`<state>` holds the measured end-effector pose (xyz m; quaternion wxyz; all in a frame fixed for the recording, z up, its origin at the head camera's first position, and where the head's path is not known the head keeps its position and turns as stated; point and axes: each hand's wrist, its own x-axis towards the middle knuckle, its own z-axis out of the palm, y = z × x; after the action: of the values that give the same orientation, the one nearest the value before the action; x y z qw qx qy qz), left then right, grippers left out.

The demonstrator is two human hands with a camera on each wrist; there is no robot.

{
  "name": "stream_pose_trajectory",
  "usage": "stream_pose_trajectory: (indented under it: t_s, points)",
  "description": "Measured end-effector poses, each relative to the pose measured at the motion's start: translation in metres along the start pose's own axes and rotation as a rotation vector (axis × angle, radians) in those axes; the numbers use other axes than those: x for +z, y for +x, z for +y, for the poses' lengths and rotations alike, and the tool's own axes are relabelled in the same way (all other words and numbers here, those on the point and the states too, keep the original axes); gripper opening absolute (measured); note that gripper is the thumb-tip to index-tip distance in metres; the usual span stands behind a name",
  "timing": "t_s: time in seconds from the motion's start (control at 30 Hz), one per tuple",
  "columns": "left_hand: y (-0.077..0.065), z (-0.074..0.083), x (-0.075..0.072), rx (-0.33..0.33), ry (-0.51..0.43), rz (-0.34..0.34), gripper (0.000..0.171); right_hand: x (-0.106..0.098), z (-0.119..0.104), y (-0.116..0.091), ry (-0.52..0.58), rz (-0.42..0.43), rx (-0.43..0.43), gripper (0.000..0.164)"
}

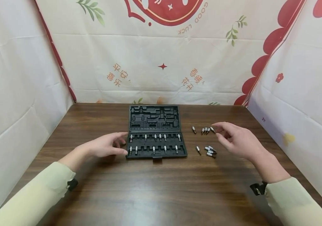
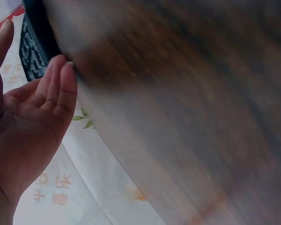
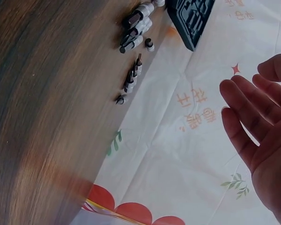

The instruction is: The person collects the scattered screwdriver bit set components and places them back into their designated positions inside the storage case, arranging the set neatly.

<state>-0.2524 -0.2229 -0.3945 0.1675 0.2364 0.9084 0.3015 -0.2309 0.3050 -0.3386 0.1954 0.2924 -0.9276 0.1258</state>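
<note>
A black plastic tool case (image 1: 158, 156) lies unfolded on the table, its moulded lid (image 1: 155, 117) laid back. Two rows of silver socket bits (image 1: 153, 150) with dark tips stand in the slots of its near half. At the case's left edge is my left hand (image 1: 105, 145), thumb and fingers spread along the side. My right hand (image 1: 238, 141) hovers beside loose socket bits, holding nothing; its relaxed fingers show in the right wrist view. A row of several bits (image 1: 205, 131) lies closest to its fingertips, and a small cluster (image 1: 210, 151) sits nearer the front.
Two single bits, a far one (image 1: 193, 130) and a near one (image 1: 198, 150), lie between the case and the groups. Brown wooden table (image 1: 155, 191) extends in front. A printed white cloth (image 1: 161, 50) hangs behind the table and at both sides.
</note>
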Motion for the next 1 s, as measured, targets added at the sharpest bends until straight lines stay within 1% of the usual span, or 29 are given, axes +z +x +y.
stream_pose_trajectory:
  t_s: [0.13, 0.27, 0.53, 0.77, 0.9, 1.0]
  points:
    - [0.005, -0.004, 0.000, 0.002, -0.003, -0.022, 0.089, 0.000, -0.001, -0.001, 0.008, 0.000, 0.000, 0.038]
    - [0.008, -0.005, -0.002, -0.001, 0.000, -0.034, 0.088, 0.000, 0.001, -0.001, 0.022, 0.011, 0.007, 0.038]
    - [0.015, -0.004, -0.001, 0.019, -0.012, -0.019, 0.089, -0.003, 0.008, 0.000, 0.027, 0.046, 0.029, 0.040]
    - [0.017, -0.001, 0.001, -0.004, -0.020, -0.028, 0.090, -0.006, 0.008, -0.001, 0.044, 0.050, 0.038, 0.037]
    - [0.016, -0.002, 0.000, -0.015, -0.014, -0.033, 0.090, -0.005, 0.010, -0.001, 0.085, 0.045, 0.081, 0.033]
    - [0.016, -0.003, -0.002, -0.010, 0.005, -0.031, 0.092, -0.002, 0.013, 0.004, 0.134, 0.024, 0.149, 0.027]
